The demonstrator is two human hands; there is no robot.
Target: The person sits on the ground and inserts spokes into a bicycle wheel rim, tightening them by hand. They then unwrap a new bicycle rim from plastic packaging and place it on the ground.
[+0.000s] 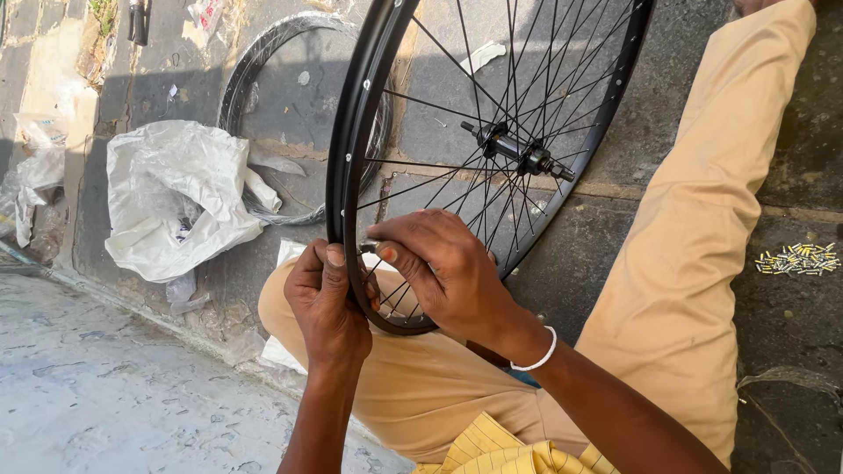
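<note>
A black bicycle wheel rim [344,149] with thin spokes and a central hub [518,154] stands upright over my lap. My left hand [327,303] grips the lower left part of the rim, thumb on its outer face. My right hand [443,268] reaches in from the right and pinches a small metal spoke nipple [369,247] at the rim's inner edge, between thumb and forefinger. A white band circles my right wrist. My legs in tan trousers [694,228] lie under and beside the wheel.
A crumpled white plastic bag [176,197] lies on the stone paving to the left. A black tyre [263,61] rests flat behind the wheel. A small pile of brass and silver spoke nipples [797,259] sits on the ground at the right.
</note>
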